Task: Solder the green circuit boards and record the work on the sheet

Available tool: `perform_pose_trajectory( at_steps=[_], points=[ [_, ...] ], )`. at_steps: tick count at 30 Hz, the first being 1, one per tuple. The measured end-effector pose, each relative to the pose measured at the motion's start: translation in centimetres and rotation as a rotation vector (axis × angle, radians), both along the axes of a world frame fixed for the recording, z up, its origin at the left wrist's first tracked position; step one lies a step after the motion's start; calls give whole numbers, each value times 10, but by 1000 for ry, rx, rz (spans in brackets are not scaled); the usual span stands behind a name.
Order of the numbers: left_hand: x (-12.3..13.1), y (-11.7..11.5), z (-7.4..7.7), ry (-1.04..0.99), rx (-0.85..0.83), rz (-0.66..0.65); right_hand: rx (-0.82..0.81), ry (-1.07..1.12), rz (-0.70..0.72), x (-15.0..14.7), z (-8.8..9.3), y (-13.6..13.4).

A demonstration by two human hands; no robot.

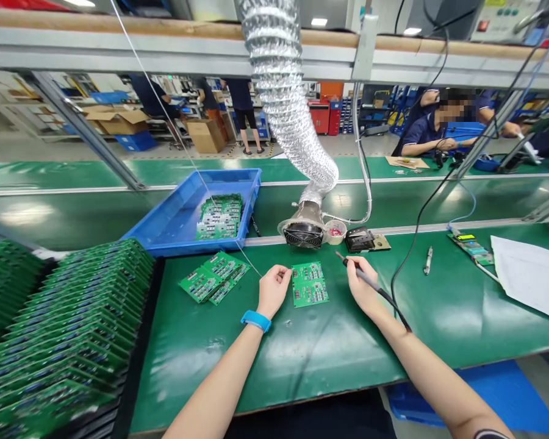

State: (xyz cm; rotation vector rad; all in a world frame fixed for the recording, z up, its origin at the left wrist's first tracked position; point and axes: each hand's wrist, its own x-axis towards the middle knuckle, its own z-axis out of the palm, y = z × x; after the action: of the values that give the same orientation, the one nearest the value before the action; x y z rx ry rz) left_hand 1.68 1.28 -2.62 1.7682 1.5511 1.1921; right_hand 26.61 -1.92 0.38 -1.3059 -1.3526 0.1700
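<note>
A green circuit board lies flat on the green bench mat in front of me. Just left of it, my left hand is closed in a pinch, a blue band on its wrist. A thin solder wire runs down from above into those fingers. My right hand, to the board's right, grips a soldering iron like a pen, its tip pointing up and left, apart from the board. Several more circuit boards lie overlapped to the left of my left hand.
A fume hood hangs at the back, beside a small cup and a black iron stand. Left stand a blue bin with boards and a rack of boards. A pen and paper lie right. Co-workers are beyond.
</note>
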Motion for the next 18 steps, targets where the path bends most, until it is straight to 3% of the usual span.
perform_pose_trajectory(
  at_steps=[5,11,14,18],
  points=[
    [0,2,-2,-59,-29,-10,66,-153,-71,7,5,30],
    [0,1,-3,-49,-8,-33,95,-365,-116,9,-19,55],
    [-1,2,-3,-40,16,-49,100,-425,-141,10,-23,55],
    [2,1,-1,-18,62,-47,121,-438,-125,12,-21,27]
  ],
)
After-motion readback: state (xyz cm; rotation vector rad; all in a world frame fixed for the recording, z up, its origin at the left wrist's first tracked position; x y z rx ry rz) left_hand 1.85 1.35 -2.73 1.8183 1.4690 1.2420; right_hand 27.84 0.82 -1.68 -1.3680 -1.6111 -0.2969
